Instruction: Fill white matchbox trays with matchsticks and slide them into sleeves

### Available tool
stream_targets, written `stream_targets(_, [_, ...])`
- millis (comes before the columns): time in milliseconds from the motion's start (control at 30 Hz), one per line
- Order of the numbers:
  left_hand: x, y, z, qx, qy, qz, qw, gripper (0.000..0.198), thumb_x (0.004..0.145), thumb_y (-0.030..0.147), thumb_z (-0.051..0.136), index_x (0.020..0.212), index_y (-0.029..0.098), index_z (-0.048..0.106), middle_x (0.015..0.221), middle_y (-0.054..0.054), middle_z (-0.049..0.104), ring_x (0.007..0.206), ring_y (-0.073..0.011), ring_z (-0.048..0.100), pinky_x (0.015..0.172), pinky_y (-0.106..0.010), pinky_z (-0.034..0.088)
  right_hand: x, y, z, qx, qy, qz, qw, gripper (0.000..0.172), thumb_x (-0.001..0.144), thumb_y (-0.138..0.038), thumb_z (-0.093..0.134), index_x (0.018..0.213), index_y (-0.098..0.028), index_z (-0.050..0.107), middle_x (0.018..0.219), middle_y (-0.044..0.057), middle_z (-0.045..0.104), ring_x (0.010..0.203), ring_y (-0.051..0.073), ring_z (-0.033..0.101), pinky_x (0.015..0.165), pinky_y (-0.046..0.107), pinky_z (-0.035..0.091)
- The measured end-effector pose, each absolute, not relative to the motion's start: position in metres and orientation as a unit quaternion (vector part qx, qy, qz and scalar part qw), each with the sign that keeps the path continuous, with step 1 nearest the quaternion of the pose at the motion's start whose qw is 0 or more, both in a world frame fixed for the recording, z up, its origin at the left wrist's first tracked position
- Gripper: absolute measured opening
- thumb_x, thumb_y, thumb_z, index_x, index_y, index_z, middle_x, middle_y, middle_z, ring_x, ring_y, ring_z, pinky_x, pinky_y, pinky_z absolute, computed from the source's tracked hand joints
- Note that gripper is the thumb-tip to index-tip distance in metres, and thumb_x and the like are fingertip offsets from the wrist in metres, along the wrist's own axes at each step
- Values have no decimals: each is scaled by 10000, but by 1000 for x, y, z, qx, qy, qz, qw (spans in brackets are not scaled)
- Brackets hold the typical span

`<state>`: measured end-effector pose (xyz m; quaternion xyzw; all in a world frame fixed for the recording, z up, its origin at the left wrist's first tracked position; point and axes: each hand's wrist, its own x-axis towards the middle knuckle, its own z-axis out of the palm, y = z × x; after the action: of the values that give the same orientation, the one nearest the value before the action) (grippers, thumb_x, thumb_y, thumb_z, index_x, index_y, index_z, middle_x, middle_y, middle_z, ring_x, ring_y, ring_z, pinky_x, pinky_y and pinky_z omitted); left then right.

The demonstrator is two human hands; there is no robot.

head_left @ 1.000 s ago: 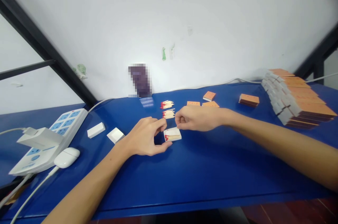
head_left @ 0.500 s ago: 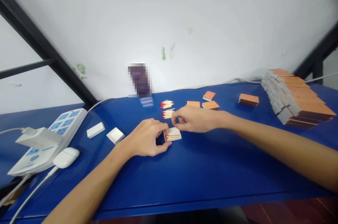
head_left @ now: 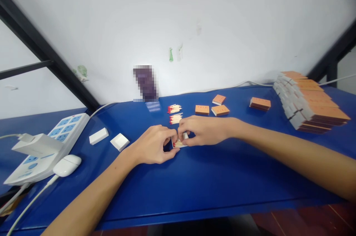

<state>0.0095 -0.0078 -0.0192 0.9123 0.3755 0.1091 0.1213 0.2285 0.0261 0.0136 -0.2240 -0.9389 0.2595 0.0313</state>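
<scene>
Small, open white tray (head_left: 185,136), flat, with red-tipped matches (head_left: 177,143) inside

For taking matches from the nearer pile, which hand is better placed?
Probably the right hand: it is over the matchbox tray, just short of the nearer match pile. The left hand is also close, but curls around the tray's left end, apparently steadying it.

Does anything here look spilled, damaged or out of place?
Mainly the white wall: a green mark and greyish scuffs blemish it above the blue table. The two heaps of matches look gathered rather than spilled. The pixelated dark shape can't be judged.
</scene>
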Motion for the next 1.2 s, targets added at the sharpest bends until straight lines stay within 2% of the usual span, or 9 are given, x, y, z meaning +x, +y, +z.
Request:
stream_targets(100, [10,-8,-19,911,379,106,123,113,792,300,634,839,211,582,614,50,534,617,-125,479,652,-265,350,227,28,9,-218,-939,262,36,154,891,-185,546,935,-159,692,943,60,681,856,171,599,744,283,421])
stream_targets(233, [10,-8,-18,911,379,109,122,130,792,307,640,857,213,578,625,49,533,619,-126,474,643,-263,342,226,30,4,-227,-937,264,33,148,885,-187,558,937,-160,695,899,45,675,830,166,594,729,280,420])
stream_targets(400, [10,-8,-19,911,382,105,118,132,805,319,631,860,213,576,643,44,535,631,-129,479,644,-262,338,227,30,6,-220,-940,255,46,143,886,-207,604,976,-175,710,975,60,662,870,172,592,752,278,425])
stream_targets(500, [8,-8,-18,909,385,108,116,205,808,384,647,865,210,556,652,49,525,620,-126,468,631,-260,332,226,30,7,-208,-944,248,56,136,888,-188,590,953,-183,710,979,54,659,864,164,591,749,264,418])
stream_targets(600, [5,-6,-17,905,389,128,115,247,827,424,634,890,209,531,630,63,492,590,-119,446,621,-258,329,225,35,1,-315,-929,158,117,151,898,-170,529,885,-175,679,912,54,651,787,160,565,650,259,362])
stream_targets(733, [0,0,-19,889,414,164,103,171,944,367,475,947,213,551,632,57,511,585,-117,465,621,-252,328,225,47,-17,-425,-889,56,162,144,891,-149,495,848,-173,630,839,52,633,706,149,516,597,268,283])
stream_targets(833, [-3,4,-23,880,440,151,99,215,968,379,436,1000,220,576,639,53,539,578,-119,481,608,-253,318,225,51,-28,-409,-894,76,168,125,870,-130,507,854,-174,623,807,37,625,710,144,515,607,257,294])
stream_targets(1033, [0,3,-26,885,438,116,104,300,912,499,519,999,223,601,606,61,517,540,-117,456,570,-259,284,227,50,-28,-298,-922,166,184,171,811,-78,521,865,-169,655,747,1,603,655,119,503,620,240,343])
stream_targets(1200, [2,-1,-24,900,410,99,106,251,890,457,554,964,225,615,640,52,549,569,-115,477,592,-263,299,229,54,-32,-290,-916,191,202,208,785,-69,528,909,-159,668,706,-21,575,603,107,482,592,235,345])
